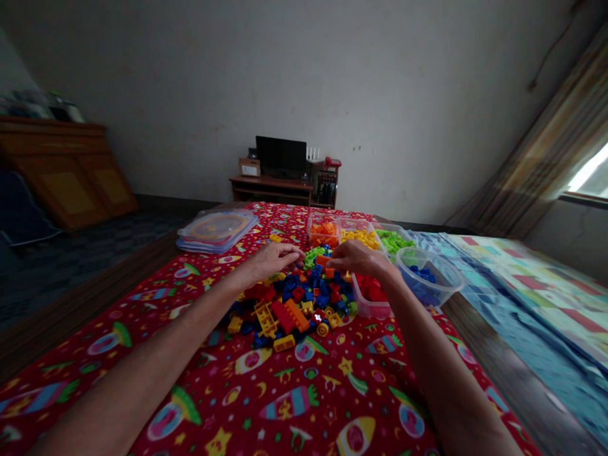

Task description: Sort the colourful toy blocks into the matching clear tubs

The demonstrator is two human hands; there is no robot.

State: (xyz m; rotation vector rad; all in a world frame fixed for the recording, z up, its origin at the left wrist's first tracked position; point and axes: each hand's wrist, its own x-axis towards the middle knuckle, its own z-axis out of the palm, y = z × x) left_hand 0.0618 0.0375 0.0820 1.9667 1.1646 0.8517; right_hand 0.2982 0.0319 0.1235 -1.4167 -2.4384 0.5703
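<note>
A heap of small plastic building bricks point(299, 304) in red, blue, yellow, orange and green lies on a red patterned cloth point(294, 399). Both my arms reach over it. My left hand point(275, 256) rests palm down on the far left of the heap, fingers curled toward the bricks. My right hand point(356, 256) hovers at the far right, fingers pinched on an orange brick point(327, 261). What the left fingers hold, if anything, is hidden.
Clear tubs stand past the heap: orange bricks point(323, 229), yellow bricks point(360, 235), green bricks point(394, 239), blue bricks point(427, 275), red bricks point(370, 292). Stacked lids point(216, 229) lie far left. A cabinet, a desk with monitor point(281, 157) and a bed stand around.
</note>
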